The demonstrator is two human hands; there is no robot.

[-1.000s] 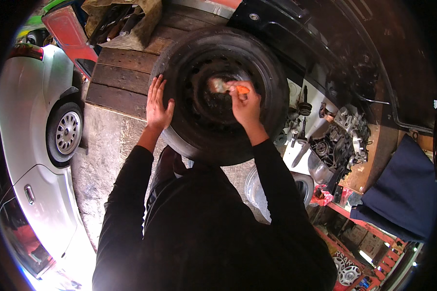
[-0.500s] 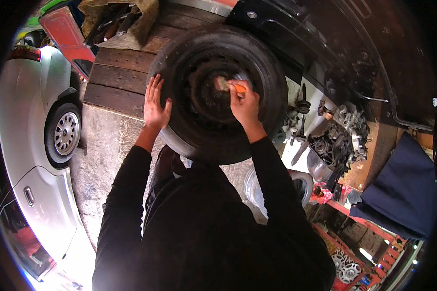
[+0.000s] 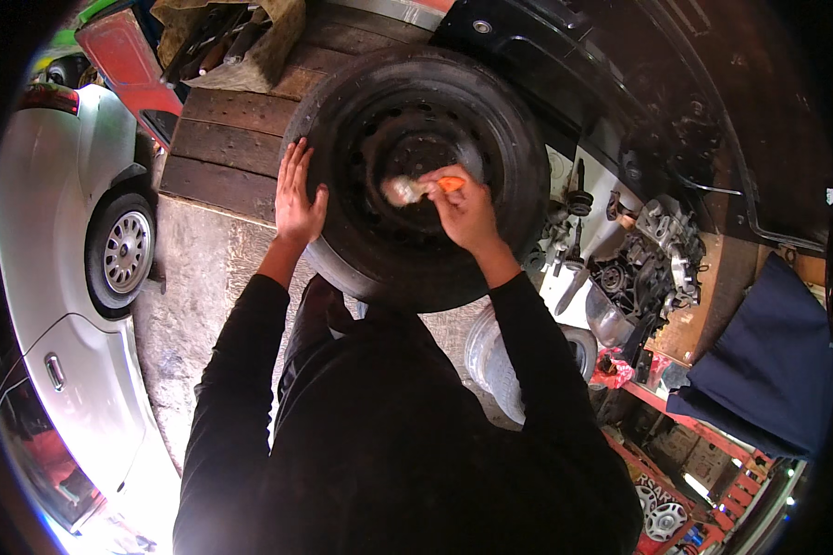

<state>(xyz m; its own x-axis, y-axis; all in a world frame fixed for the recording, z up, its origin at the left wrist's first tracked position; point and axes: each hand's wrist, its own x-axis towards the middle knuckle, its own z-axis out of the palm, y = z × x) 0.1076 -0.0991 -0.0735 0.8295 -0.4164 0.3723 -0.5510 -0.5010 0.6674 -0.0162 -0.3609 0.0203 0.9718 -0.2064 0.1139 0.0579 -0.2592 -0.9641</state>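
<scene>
A black car wheel (image 3: 342,250), a tyre on a dark steel rim, lies tilted in front of me against a wooden plank bench. Flat against the left side of the tyre rests my left hand (image 3: 298,199), fingers stretched out. My right hand (image 3: 465,211) is closed round a brush (image 3: 451,184) with an orange handle. Its pale bristles, smeared by motion, are over the middle of the rim, just left of my fingers. Whether they touch the metal I cannot tell.
A silver car (image 3: 55,268) stands on the left. Behind the wheel, tools lie on a brown sack (image 3: 282,23) on the wooden bench (image 3: 217,139). To the right are metal engine parts (image 3: 657,245), a dark blue cloth (image 3: 759,361), and another tyre (image 3: 495,361) on the floor.
My right hand has moved the brush down and left across the rim, toward me. My left hand stays on the tyre, and the wheel has barely moved.
</scene>
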